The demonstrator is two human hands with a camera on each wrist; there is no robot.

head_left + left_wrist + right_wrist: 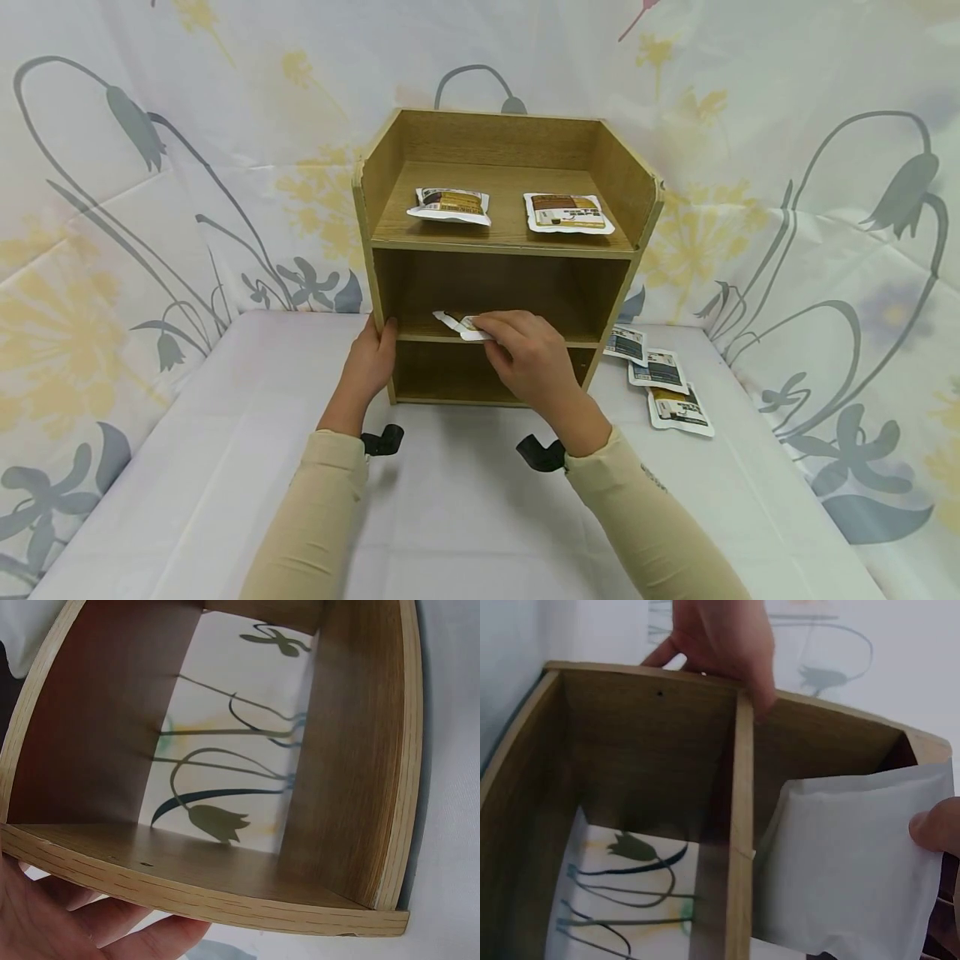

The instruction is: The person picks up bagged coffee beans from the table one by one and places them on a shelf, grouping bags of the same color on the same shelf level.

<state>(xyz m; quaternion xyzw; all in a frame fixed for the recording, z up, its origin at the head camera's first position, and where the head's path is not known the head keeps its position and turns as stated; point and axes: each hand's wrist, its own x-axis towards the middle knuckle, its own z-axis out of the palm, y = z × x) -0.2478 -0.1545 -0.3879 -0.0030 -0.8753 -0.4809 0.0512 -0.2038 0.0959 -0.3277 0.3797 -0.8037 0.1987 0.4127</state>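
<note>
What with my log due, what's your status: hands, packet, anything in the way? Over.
Left hand gripping shelf unit's left side. Right hand pinching white packet at middle compartment's opening. Nothing visible in the way.

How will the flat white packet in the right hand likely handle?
The flat, white, rectangular packet probably flexes only slightly: it shows no obvious droop, pinched at one side by the right hand. It's likely light, being held one-handed. Its flat form makes rolling unlikely.

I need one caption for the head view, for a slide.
The left hand grips a wooden shelf; the right hand holds a packet at its middle level.
</note>
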